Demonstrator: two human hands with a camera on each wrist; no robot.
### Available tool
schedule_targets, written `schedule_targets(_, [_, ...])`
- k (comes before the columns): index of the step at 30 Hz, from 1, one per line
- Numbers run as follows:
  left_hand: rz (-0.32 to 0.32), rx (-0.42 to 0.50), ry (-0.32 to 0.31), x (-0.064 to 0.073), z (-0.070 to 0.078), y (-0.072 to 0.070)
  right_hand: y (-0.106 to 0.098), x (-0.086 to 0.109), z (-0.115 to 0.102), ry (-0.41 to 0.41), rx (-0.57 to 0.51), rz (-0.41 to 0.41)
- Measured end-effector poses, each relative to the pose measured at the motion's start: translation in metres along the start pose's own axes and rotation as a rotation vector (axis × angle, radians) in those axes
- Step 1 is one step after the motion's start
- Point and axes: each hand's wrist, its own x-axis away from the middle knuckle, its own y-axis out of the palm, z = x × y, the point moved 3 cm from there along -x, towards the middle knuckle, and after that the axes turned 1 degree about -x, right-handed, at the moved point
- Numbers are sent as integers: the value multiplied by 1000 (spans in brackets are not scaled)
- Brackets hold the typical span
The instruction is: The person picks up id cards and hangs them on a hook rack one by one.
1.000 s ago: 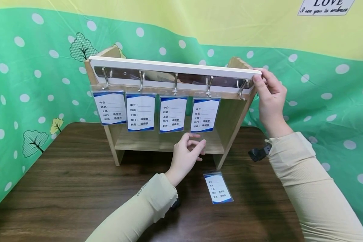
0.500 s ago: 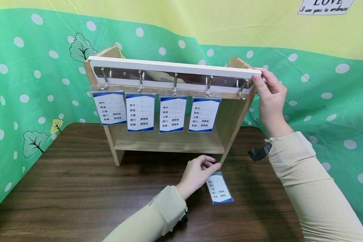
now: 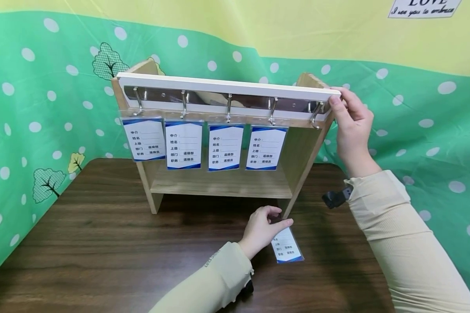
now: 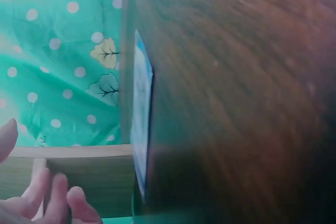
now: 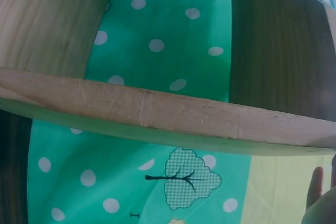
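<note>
In the head view my left hand (image 3: 261, 230) reaches over the upper end of a name badge (image 3: 287, 248) lying flat on the table. Its thumb and fingers are parted. In the left wrist view the fingers (image 4: 58, 195) are raised off the table, apart from the badge (image 4: 140, 114). My right hand (image 3: 354, 130) pinches the right end of a white hook rail (image 3: 227, 86), thumb in front and fingers behind. Below the rail hang several more badges in clear sleeves, among them a badge (image 3: 266, 148) at the fourth hook. The rightmost hook (image 3: 316, 115) bears no badge.
The rail is along the top front of a wooden shelf unit (image 3: 219, 187) standing on the dark wood table (image 3: 102, 243). Behind it hangs a green and yellow dotted cloth (image 3: 203, 52). A small black plug (image 3: 334, 198) sits at the right cuff.
My left hand has moved down and to the right, from under the hanging badges to the badge on the table. My right hand stays at the rail's end.
</note>
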Motion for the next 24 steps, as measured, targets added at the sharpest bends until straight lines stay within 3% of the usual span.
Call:
schedule_targets(4, [-12,-59,-80,-1,-6,7,1,0,0,0,-12,-3])
schedule_targets(10, [-64,-66,-184,-4,-15,14,1,0,1,14,-45,-1])
schedule_targets(24, [-158,-170,-288,-4,-24,21,1,0,1,18,-50,5])
